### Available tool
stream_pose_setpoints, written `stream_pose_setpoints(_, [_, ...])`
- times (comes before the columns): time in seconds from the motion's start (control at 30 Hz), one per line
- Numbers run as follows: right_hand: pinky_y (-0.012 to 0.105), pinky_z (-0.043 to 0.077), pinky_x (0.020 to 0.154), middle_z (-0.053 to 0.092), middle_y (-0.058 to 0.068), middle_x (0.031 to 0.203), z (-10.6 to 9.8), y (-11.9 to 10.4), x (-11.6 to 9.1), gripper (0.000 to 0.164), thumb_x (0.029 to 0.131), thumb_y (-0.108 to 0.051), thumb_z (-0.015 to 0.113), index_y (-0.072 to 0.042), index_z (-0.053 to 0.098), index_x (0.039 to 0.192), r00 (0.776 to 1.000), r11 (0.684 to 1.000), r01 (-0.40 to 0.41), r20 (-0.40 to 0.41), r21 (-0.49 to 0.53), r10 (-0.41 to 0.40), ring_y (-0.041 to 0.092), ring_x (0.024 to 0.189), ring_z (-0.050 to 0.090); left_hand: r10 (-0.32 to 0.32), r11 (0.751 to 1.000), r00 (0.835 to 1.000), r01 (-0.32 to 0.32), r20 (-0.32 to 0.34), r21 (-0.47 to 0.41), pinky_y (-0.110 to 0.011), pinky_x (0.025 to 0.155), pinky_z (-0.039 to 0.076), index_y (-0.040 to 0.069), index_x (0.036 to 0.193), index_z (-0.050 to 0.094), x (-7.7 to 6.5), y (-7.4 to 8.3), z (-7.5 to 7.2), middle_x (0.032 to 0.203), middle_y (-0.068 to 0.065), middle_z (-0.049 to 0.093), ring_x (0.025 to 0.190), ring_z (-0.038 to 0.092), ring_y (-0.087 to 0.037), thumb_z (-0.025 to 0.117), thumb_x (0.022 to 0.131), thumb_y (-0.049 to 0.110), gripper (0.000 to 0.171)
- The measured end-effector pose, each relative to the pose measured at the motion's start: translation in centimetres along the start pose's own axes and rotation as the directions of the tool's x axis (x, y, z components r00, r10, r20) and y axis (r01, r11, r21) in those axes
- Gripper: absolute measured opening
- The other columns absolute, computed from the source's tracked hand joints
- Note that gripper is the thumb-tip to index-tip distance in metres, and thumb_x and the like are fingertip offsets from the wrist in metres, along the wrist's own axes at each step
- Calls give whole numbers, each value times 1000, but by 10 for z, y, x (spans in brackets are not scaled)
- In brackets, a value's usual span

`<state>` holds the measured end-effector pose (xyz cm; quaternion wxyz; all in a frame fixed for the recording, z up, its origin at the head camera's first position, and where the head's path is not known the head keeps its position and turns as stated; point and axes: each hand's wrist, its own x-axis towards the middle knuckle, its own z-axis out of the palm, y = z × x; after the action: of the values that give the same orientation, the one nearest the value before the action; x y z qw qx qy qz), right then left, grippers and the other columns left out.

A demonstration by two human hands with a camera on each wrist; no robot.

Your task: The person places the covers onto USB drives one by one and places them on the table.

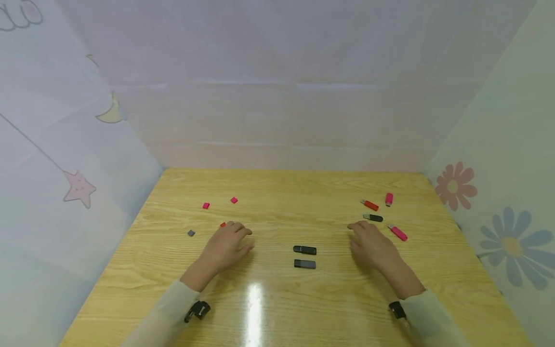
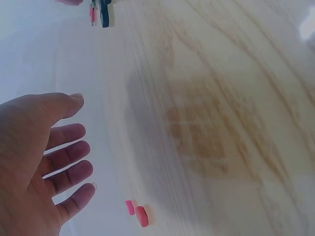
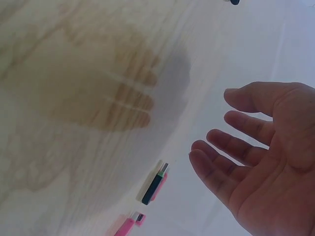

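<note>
My left hand (image 1: 225,246) hovers over the left of the table, fingers loosely spread and holding nothing. A red cap (image 1: 223,224) peeks out just beyond its fingers; the left wrist view also has this red cap (image 2: 142,216) below the fingertips. My right hand (image 1: 373,246) is likewise relaxed above the table, with nothing in it. Nearest to it are an uncapped black USB flash drive (image 1: 374,218) and a pink one (image 1: 398,233), metal plugs bare. Between the hands, a black USB flash drive (image 1: 305,250) and a grey one (image 1: 305,264) lie side by side, both capped.
Two pink caps (image 1: 205,206) (image 1: 234,200) and a dark grey cap (image 1: 191,233) lie at the left. Farther right are an uncapped red flash drive (image 1: 370,205) and another pink one (image 1: 389,198). Printed cloth walls (image 1: 277,120) border the wooden table (image 1: 277,193).
</note>
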<state>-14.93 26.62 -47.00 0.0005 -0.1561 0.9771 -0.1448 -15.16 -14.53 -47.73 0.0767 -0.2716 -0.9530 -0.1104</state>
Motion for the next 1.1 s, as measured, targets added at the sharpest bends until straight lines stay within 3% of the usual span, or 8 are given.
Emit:
stream_pose_setpoints(0.8, [63,42,103,55,28,134,-6,18,-2,41,94,-8,61,6,58,132,999,999,-36,0,29,36,50,125,49,-80,997,997,80,-20,20,-43,87,55,6,114,71,-21,-28,-3,111,-6,68,104,61,-27,75,92,30,32])
stream_pose_setpoints(1.1, [67,43,98,48,33,140,-9,28,2,43,94,-7,58,6,55,135,996,995,-86,16,42,85,55,128,42,-168,985,985,167,-27,-39,-43,93,52,6,116,71,-32,-44,-4,115,-7,67,108,59,-28,76,92,27,33])
